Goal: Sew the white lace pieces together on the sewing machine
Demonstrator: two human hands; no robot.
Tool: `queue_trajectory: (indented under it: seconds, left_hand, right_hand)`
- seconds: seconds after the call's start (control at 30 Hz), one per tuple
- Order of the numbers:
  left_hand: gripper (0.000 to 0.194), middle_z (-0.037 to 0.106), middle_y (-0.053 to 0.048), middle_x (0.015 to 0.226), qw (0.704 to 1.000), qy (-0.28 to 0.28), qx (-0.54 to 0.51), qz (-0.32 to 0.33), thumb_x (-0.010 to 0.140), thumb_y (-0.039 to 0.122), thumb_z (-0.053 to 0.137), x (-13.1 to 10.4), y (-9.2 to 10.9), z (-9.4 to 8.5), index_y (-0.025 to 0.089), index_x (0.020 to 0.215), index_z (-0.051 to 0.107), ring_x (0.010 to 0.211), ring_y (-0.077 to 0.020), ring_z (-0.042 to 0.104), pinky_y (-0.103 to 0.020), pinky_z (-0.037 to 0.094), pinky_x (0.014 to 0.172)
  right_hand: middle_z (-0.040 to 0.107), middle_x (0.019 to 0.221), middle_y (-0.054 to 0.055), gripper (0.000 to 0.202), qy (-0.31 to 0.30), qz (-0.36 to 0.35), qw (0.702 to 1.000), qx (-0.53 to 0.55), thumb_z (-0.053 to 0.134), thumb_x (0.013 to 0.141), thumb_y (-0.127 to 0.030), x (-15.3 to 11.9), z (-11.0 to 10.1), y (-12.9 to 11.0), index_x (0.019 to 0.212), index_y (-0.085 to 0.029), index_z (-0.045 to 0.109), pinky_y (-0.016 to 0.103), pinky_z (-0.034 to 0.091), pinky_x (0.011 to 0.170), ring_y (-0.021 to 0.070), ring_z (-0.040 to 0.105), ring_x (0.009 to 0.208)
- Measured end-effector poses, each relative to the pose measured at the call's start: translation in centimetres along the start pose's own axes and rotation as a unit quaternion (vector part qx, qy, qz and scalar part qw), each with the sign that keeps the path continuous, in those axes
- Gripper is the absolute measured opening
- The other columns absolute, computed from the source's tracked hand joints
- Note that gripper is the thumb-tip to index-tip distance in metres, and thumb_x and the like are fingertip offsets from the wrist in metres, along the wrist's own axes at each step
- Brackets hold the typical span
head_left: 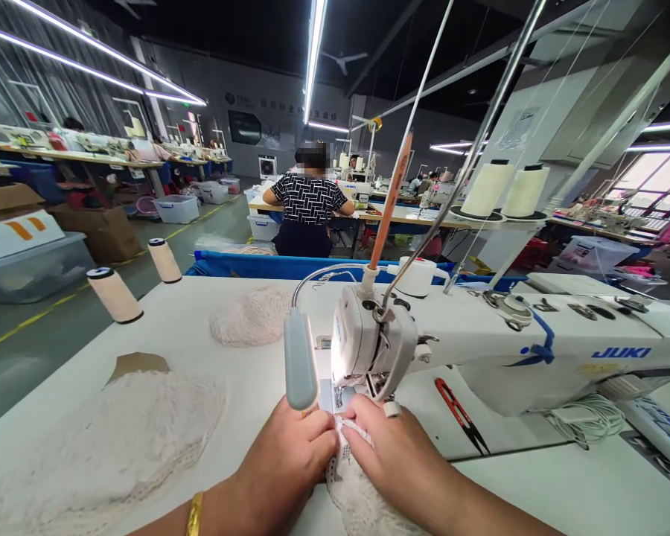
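Note:
My left hand [295, 454] and my right hand [394, 450] meet in front of the needle area of a white sewing machine [362, 335]. Between them is a piece of white lace [349, 476], its edge pinched in the fingers of both hands close to the presser foot [339, 394]. The lace hangs down toward me, partly covered by my right hand. A grey lamp head [300, 361] on a bent neck lights the spot, just above my left hand. Red-handled thread snips [461, 415] lie on the machine bed, right of my right hand.
White lace pieces lie in a large pile [145, 432] on the left and a smaller pile [251, 316] behind. Two thread cones, one near the corner [115, 295], stand at the table's left edge. A pencil [391, 201] stands upright on the machine head. Ahead sits a co-worker [310, 201].

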State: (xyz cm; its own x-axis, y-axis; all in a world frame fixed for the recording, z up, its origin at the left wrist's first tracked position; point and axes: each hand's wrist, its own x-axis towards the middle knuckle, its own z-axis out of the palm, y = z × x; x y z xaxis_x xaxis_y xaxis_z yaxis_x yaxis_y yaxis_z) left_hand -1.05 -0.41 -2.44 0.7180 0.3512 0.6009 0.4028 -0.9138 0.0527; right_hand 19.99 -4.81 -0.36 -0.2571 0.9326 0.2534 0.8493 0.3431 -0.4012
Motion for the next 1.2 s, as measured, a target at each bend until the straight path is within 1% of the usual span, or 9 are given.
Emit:
queue_trajectory:
  seconds: [0.1, 0.17, 0.2, 0.37, 0.57, 0.73, 0.9, 1.0, 1.2]
  left_hand:
    - [0.037, 0.068, -0.002, 0.078, 1.0, 0.014, 0.003, -0.001, 0.111, 0.009, 0.041, 0.2, 0.0, 0.2, 0.019, 0.081, 0.059, 0.069, -0.0207, 0.058, -0.036, 0.044, 0.067]
    - [0.037, 0.068, -0.002, 0.077, 1.0, 0.018, 0.008, -0.003, 0.111, 0.009, 0.041, 0.2, 0.0, 0.3, 0.019, 0.081, 0.06, 0.069, -0.0212, 0.059, -0.036, 0.045, 0.066]
    - [0.037, 0.068, -0.003, 0.077, 1.0, 0.017, 0.011, -0.004, 0.111, 0.01, 0.042, 0.3, 0.0, 0.3, 0.019, 0.081, 0.061, 0.069, -0.0217, 0.059, -0.037, 0.046, 0.066]
    - [0.03, 0.072, -0.004, 0.081, 1.0, 0.002, 0.002, -0.019, 0.11, 0.011, 0.045, 0.3, 0.1, -0.1, 0.018, 0.092, 0.068, 0.072, -0.0236, 0.063, -0.04, 0.052, 0.067]
    - [0.026, 0.075, -0.006, 0.087, 0.999, -0.025, -0.015, -0.033, 0.106, 0.008, 0.047, 0.6, 0.0, -0.9, 0.017, 0.098, 0.071, 0.079, -0.0264, 0.07, -0.044, 0.058, 0.074]
    - [0.024, 0.076, -0.008, 0.089, 0.998, -0.04, -0.007, -0.043, 0.104, 0.008, 0.05, 0.9, 0.0, -0.8, 0.017, 0.098, 0.072, 0.081, -0.0276, 0.072, -0.044, 0.06, 0.075]
    - [0.024, 0.078, -0.009, 0.091, 0.999, -0.024, -0.001, -0.039, 0.103, 0.01, 0.05, 1.0, 0.0, -0.6, 0.016, 0.098, 0.073, 0.082, -0.0291, 0.073, -0.046, 0.062, 0.072]
    - [0.027, 0.079, -0.009, 0.091, 0.999, -0.013, 0.003, -0.034, 0.105, 0.009, 0.048, 1.0, 0.0, -0.5, 0.016, 0.103, 0.074, 0.082, -0.0292, 0.074, -0.046, 0.062, 0.071]
    - [0.024, 0.08, -0.009, 0.095, 0.999, -0.023, 0.01, -0.038, 0.101, 0.006, 0.051, 0.8, -0.1, -0.1, 0.016, 0.104, 0.073, 0.083, -0.0302, 0.075, -0.048, 0.062, 0.072]
  right_hand:
    - [0.076, 0.097, 0.009, 0.019, 0.117, -0.156, 0.978, -0.075, 0.054, 0.101, -0.014, -1.1, 0.1, 0.4, 0.113, -0.02, 0.067, 0.034, 0.05, 0.067, 0.0249, 0.069, 0.078]
    - [0.077, 0.105, 0.012, 0.027, 0.159, -0.235, 0.956, -0.077, 0.051, 0.1, -0.009, -1.2, 0.4, 0.5, 0.122, -0.017, 0.066, 0.037, 0.054, 0.076, 0.027, 0.07, 0.088]
    - [0.077, 0.106, 0.012, 0.029, 0.163, -0.252, 0.952, -0.066, 0.051, 0.1, -0.008, -1.2, 0.6, 0.6, 0.123, -0.017, 0.066, 0.038, 0.055, 0.078, 0.0273, 0.07, 0.091]
    - [0.077, 0.104, 0.008, 0.028, 0.099, -0.202, 0.974, -0.041, 0.052, 0.101, -0.008, -0.6, 1.6, 1.6, 0.115, -0.024, 0.07, 0.038, 0.056, 0.082, 0.0255, 0.069, 0.092]
    - [0.079, 0.107, 0.007, 0.027, 0.109, -0.169, 0.979, -0.032, 0.054, 0.1, -0.009, -0.5, 1.2, 2.2, 0.112, -0.023, 0.074, 0.04, 0.055, 0.091, 0.0265, 0.068, 0.098]
    - [0.079, 0.112, 0.007, 0.026, 0.057, -0.129, 0.989, -0.036, 0.053, 0.101, -0.009, -0.2, 0.5, 1.8, 0.106, -0.024, 0.075, 0.04, 0.055, 0.09, 0.0281, 0.067, 0.106]
    - [0.079, 0.118, 0.006, 0.03, 0.065, -0.121, 0.99, -0.029, 0.055, 0.1, -0.008, 0.1, 0.2, 1.7, 0.115, -0.025, 0.075, 0.04, 0.055, 0.09, 0.0279, 0.067, 0.105]
    - [0.08, 0.118, 0.005, 0.031, 0.071, -0.124, 0.989, -0.036, 0.055, 0.098, -0.007, 0.2, 0.3, 1.7, 0.114, -0.024, 0.076, 0.04, 0.055, 0.09, 0.0283, 0.068, 0.105]
    - [0.081, 0.114, 0.005, 0.031, 0.089, -0.13, 0.985, -0.063, 0.057, 0.095, -0.004, 0.1, 0.3, 1.8, 0.109, -0.023, 0.076, 0.039, 0.054, 0.085, 0.0281, 0.068, 0.1]
